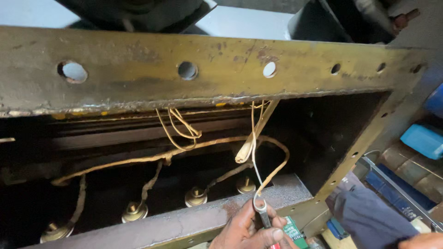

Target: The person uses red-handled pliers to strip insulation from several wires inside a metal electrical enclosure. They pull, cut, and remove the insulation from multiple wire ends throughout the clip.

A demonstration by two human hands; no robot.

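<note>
Your left hand [251,229] sat at the bottom edge of the view, fingers curled tightly around a small spanner [262,211] and a green-and-white packet [293,230]. The spanner's ring end stood just above your fist, and a thin pale wire [254,152] ran down to it from the flange above. Your right hand [422,241] barely showed at the lower right corner, so you could not tell from this view whether it gripped anything. The spanner hung over the near rim of the yellowed steel tank frame [138,78], whose top flange carried a row of bolt holes. Inside, cloth-wrapped leads [152,159] trailed to four brass terminal studs [195,197]. A grey cloth, perhaps a sleeve [364,216], lay right of the hand.
</note>
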